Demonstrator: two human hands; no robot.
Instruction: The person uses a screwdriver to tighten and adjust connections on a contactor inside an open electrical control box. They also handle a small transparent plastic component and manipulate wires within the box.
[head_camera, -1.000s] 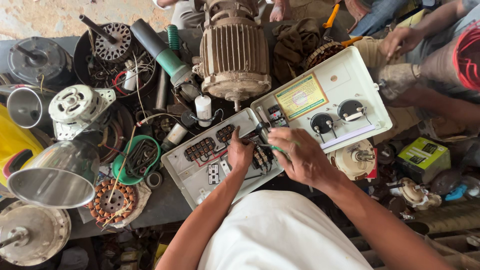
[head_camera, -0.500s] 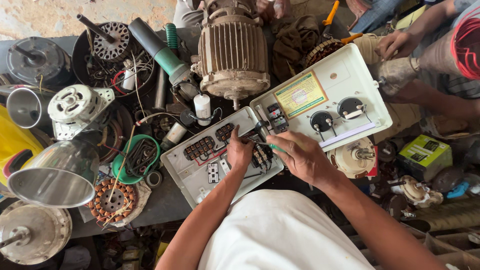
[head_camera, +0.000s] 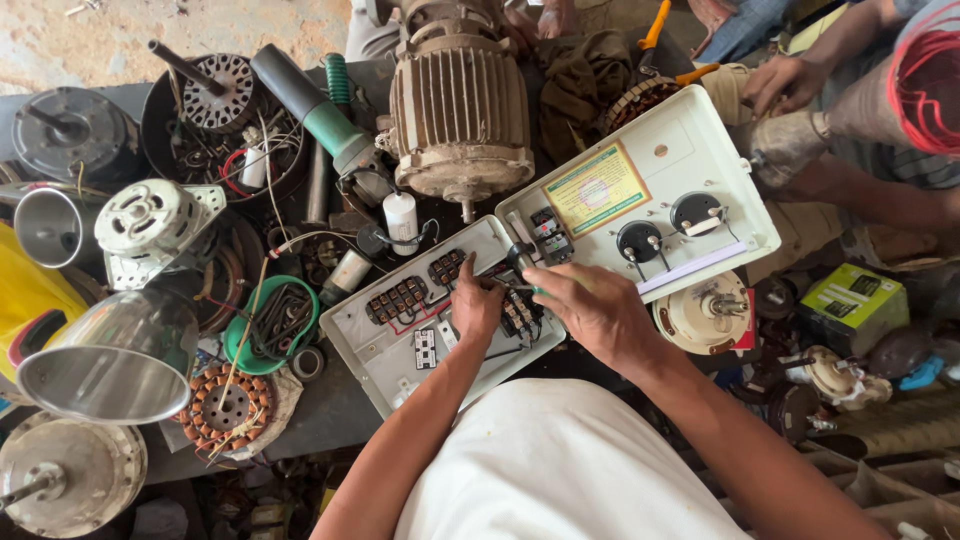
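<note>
Middle of the frame is an opened white control box (head_camera: 400, 360), its shallow base tray lying slantwise from lower left up toward the centre, with the hinged lid (head_camera: 690, 170) flipped out to the upper right. Both hands are right on it, no reaching involved. The left hand (head_camera: 476, 305) sits on the base with fingers curled down onto the wiring next to the black terminal blocks (head_camera: 398, 297), pinching or pressing something small there, can't tell which. The right hand (head_camera: 592, 312) is closed around a green-handled screwdriver (head_camera: 528, 284) whose shaft points up-left toward the black part at the hinge line, so the tool's long axis runs roughly along the box's slant and the left hand is the one closer to the terminals. On the lid there's a rectangular yellow label with a green border (head_camera: 596, 187) and two round black dials (head_camera: 668, 220) just below-right of it. A small green and black carton (head_camera: 853, 300) sits at the right edge, and a big ribbed motor (head_camera: 460, 100) is top centre.
</note>
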